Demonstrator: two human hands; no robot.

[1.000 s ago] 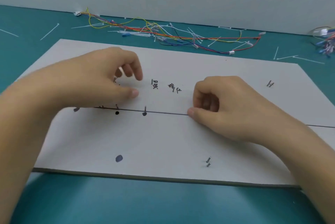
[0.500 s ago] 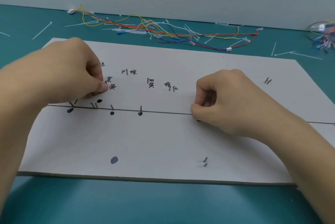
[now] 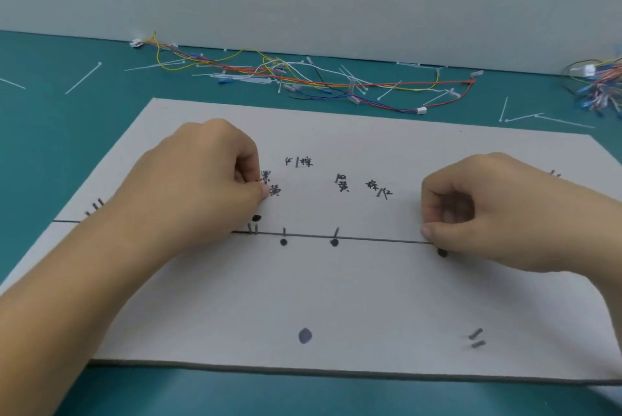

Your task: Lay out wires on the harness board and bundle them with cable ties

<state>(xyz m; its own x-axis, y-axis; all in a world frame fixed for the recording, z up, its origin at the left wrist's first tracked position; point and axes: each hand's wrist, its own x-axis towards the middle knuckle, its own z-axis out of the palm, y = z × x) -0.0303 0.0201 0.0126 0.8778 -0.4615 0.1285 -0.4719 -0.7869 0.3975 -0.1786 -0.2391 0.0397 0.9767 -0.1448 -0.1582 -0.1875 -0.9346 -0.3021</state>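
Observation:
A white harness board (image 3: 370, 297) lies on the teal table, marked with handwritten labels, black dots and short metal pins (image 3: 252, 228). A thin black wire (image 3: 377, 239) runs straight across the board past the pins. My right hand (image 3: 488, 210) pinches this wire between thumb and forefinger at its right part, beside a black dot. My left hand (image 3: 202, 186) has its fingers curled, with thumb and forefinger pinched together at a label just above the wire line. The wire's left end is hidden under that hand.
Loose coloured wires (image 3: 303, 79) with white connectors lie behind the board by the wall. A second wire bunch (image 3: 599, 85) sits at the far right. White cable ties (image 3: 82, 79) are scattered left and right (image 3: 538, 117). Two pins (image 3: 476, 338) stand near the board's front right.
My left hand moved left along the board, uncovering two labels, and now pinches beside the leftmost one. My right hand stayed pinched on the wire.

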